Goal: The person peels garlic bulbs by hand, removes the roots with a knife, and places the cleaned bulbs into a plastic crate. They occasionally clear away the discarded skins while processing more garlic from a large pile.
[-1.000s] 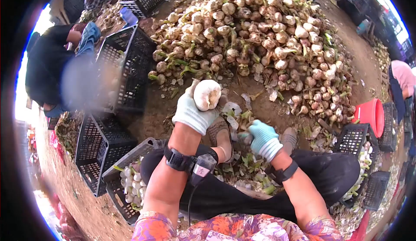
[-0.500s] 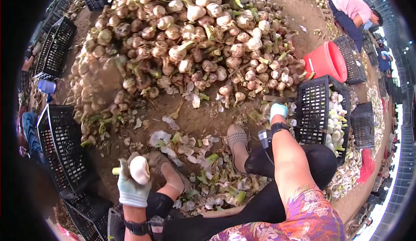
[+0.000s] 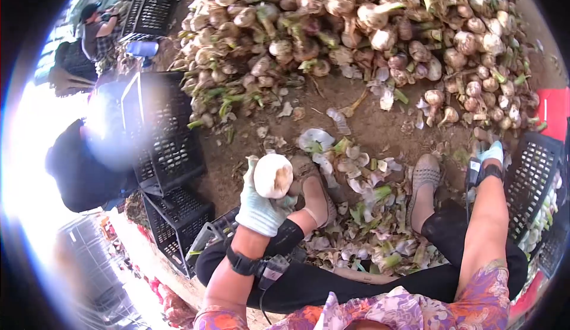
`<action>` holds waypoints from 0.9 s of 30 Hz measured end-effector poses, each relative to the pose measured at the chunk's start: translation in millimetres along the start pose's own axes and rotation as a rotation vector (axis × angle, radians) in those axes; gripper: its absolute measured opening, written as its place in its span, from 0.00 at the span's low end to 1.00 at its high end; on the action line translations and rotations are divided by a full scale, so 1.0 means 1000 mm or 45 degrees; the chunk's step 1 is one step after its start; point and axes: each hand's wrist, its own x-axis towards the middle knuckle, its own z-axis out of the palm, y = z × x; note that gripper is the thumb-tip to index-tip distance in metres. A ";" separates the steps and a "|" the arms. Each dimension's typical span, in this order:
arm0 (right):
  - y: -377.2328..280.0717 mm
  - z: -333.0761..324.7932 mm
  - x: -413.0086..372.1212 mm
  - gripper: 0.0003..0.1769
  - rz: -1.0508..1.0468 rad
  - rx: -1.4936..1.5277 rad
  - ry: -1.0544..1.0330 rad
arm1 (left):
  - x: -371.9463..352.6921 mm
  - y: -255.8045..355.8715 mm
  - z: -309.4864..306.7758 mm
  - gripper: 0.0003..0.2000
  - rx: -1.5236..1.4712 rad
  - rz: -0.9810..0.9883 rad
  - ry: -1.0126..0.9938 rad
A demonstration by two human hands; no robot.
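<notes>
Left hand (image 3: pixel 260 211): clamped on garlic bulb (image 3: pixel 272 176)
Right hand (image 3: pixel 491 152): apart, grip unclear
Bulb: holding step, seemingly; next likely wants steadiness

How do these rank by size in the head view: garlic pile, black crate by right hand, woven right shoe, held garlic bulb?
1. Garlic pile
2. Black crate by right hand
3. Unsure: woven right shoe looks longer, but the garlic bulb, in the left hand, seems nearer the camera.

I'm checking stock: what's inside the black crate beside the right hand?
Pale garlic bulbs show at the open top; the crate itself covers whatever lies deeper.
</notes>
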 end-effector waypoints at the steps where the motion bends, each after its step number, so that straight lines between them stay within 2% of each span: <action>1: -0.032 0.045 -0.046 0.13 0.168 0.322 0.145 | -0.002 0.002 0.003 0.21 -0.005 0.018 -0.025; 2: -0.065 0.091 -0.101 0.12 0.341 0.645 0.291 | -0.006 0.003 0.006 0.24 -0.097 0.030 0.004; 3: -0.058 0.093 -0.107 0.10 0.283 0.809 0.347 | -0.011 0.006 0.008 0.27 -0.188 0.037 0.028; 5: -0.062 0.120 -0.148 0.09 0.159 0.847 0.279 | -0.015 0.012 0.006 0.27 -0.197 0.029 -0.035; 8: -0.082 0.178 -0.206 0.13 -0.351 0.550 0.385 | -0.027 0.019 0.018 0.29 -0.306 0.060 -0.057; 10: -0.114 0.229 -0.287 0.11 -0.589 0.051 0.245 | -0.035 0.022 0.022 0.27 -0.183 0.162 -0.043; 12: -0.129 0.277 -0.366 0.12 -0.901 -0.057 -0.190 | -0.044 0.024 0.022 0.27 -0.140 0.211 -0.038; 14: -0.150 0.309 -0.454 0.12 -0.626 0.170 -0.670 | -0.050 0.027 0.020 0.24 -0.149 0.228 -0.115; 16: -0.146 0.324 -0.497 0.16 -0.199 0.594 -1.179 | -0.047 0.031 0.015 0.23 -0.216 0.225 -0.236; 18: -0.135 0.331 -0.522 0.23 -1.502 -0.445 -0.860 | -0.049 0.032 0.013 0.21 -0.281 0.217 -0.347; 20: -0.133 0.334 -0.528 0.31 -1.801 -0.690 -0.833 | -0.060 0.029 0.022 0.20 -0.350 0.308 -0.315; 21: -0.136 0.334 -0.534 0.34 -1.810 -0.787 -0.861 | -0.072 0.024 0.029 0.18 -0.311 0.357 -0.212; 24: -0.137 0.335 -0.537 0.33 -1.854 -0.841 -0.828 | -0.070 0.024 0.025 0.16 -0.241 0.352 -0.238; 25: -0.138 0.337 -0.537 0.33 -1.862 -0.806 -0.830 | -0.069 0.025 0.021 0.15 -0.220 0.332 -0.443; 26: -0.136 0.339 -0.533 0.33 -1.861 -0.809 -0.828 | -0.069 0.023 0.020 0.15 -0.220 0.329 -0.444; 27: -0.131 0.341 -0.525 0.32 -1.986 -0.742 -0.831 | -0.070 0.020 0.020 0.15 -0.250 0.329 -0.380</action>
